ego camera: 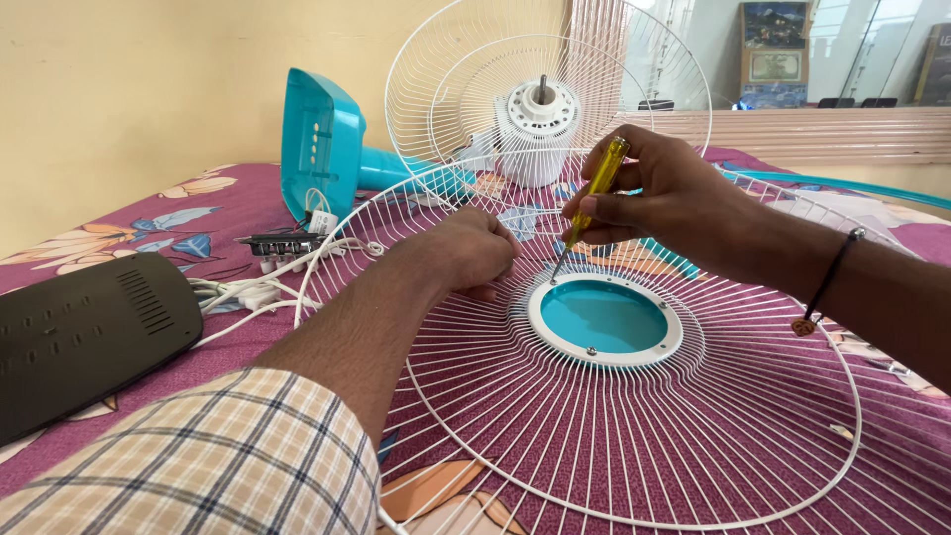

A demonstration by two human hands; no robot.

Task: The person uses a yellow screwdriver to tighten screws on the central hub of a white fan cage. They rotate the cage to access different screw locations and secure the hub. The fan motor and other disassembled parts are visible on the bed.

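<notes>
1. Plainly, the right hand (659, 193) is pinching a yellow-handled screwdriver (591, 203) between thumb and fingers, its grip closed on the handle, and the tip is pressing at the upper left rim of the white centre ring (604, 319) of the front fan grille (634, 396), which is lying flat on the flowered bedspread (149, 233) across the centre and lower right of the frame.

2. The left hand (466, 253) is curling onto the wires just left of the ring, its grip closed around them (loosely or tightly, I cannot tell). If that hold is slack, the grille is likely to be skidding on the soft cloth as the tool turns.

3. The screwdriver is leaning, not standing straight over the screw. A tilted tip is liable to be slipping out, scratching the teal disc or jabbing the left knuckles, which are sitting close beside it.

4. A freed screw is at risk of dropping through the wires and getting lost in the busy pattern.

5. The white cable (263, 292) at the left is trailing under the grille's edge; a tug there could be dragging the switch block (282, 243) along.

6. The motor with rear guard (540, 114) at upper centre is standing close behind and could be getting knocked.
</notes>
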